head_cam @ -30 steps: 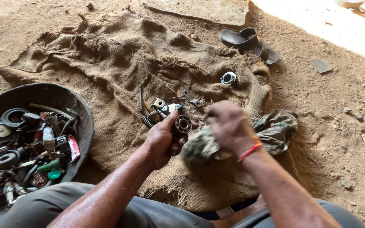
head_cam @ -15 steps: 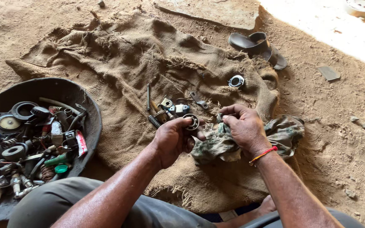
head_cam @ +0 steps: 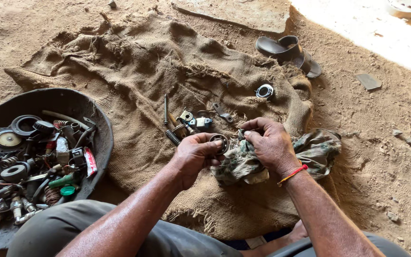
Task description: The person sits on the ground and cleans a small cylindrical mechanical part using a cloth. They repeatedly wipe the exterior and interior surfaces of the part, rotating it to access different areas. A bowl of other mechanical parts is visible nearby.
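My left hand (head_cam: 194, 154) grips a round metal bearing (head_cam: 220, 143) by its rim, just above a burlap sack (head_cam: 134, 81) spread on the dirt. My right hand (head_cam: 271, 145), with a red thread bracelet at the wrist, clutches a grimy patterned rag (head_cam: 243, 164) and presses a fold of it against the bearing. The rag trails off to the right over the sack's edge. Small loose parts lie just beyond my hands: a long bolt (head_cam: 165, 109), a spring (head_cam: 172, 137), a flat bracket (head_cam: 223, 113) and a small ring-shaped part (head_cam: 264, 91).
A black rubber tub (head_cam: 79, 107) at the left holds several springs, spark plugs, rings and other oily parts. A dark sandal (head_cam: 288, 50) lies at the sack's far right corner. My knees in grey trousers (head_cam: 48, 233) fill the bottom edge. Bare dirt surrounds the sack.
Both hands have drawn together around the bearing. My right hand has shifted left with the rag, from the rag pile onto the bearing in my left hand.
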